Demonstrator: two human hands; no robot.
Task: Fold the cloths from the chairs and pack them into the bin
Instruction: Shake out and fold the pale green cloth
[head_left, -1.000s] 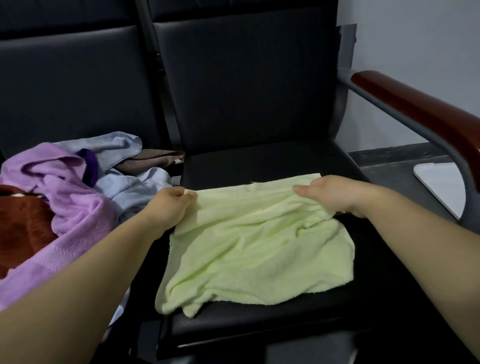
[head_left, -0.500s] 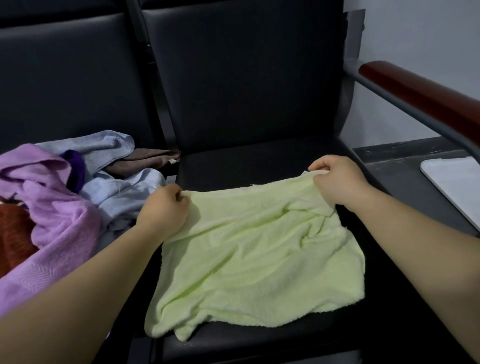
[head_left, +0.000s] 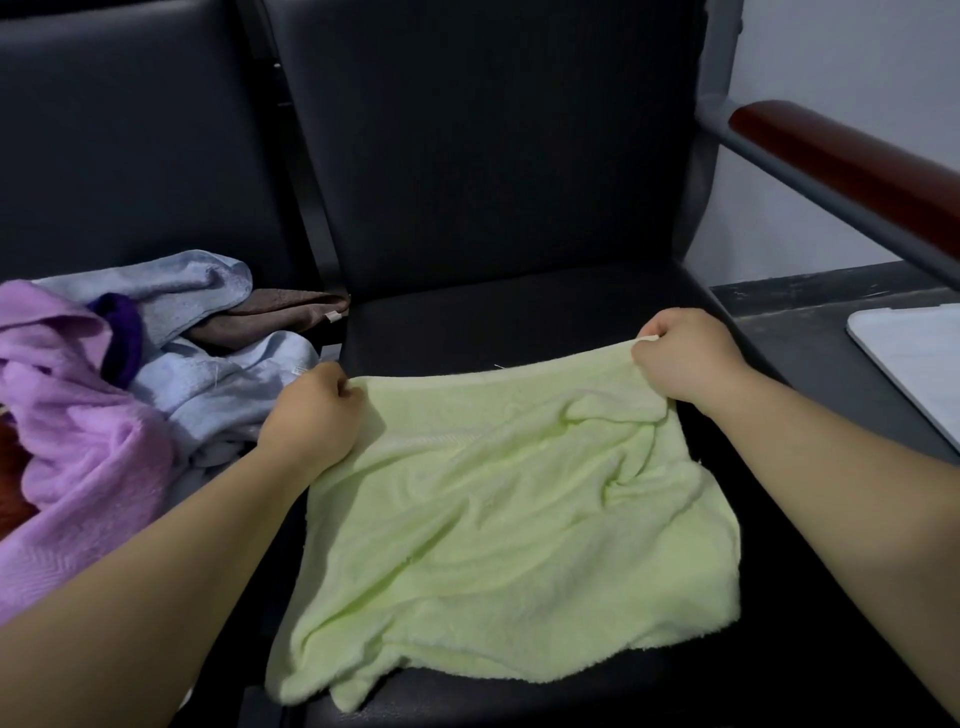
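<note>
Lilac towelling (head_left: 78, 441) is lying heaped on the left-hand seat, tangled with a pale blue cloth (head_left: 208, 384), a brown cloth (head_left: 280, 312) and a scrap of dark purple (head_left: 122, 332). These are waiting unfolded, I judge, so that the neighbouring seat is serving as a flat work surface. Just beside that heap the left hand (head_left: 311, 415) is pinching the far left corner of the pale green cloth (head_left: 519, 509), fingers curled tight round the hem. The green cloth is lying spread over the black seat (head_left: 493, 322), rumpled, its near edge drooping over the front lip. Its far edge is being drawn fairly straight between the two hands, which looks like a smoothing pull ahead of the first fold. The right hand (head_left: 685, 358) is gripping the far right corner in a closed fist, with fabric bunching beneath it. Farther right a red-brown armrest (head_left: 857, 161) is slanting past, and below it a white flat thing (head_left: 914, 364) is showing at the edge; whether that is the bin I cannot tell.
</note>
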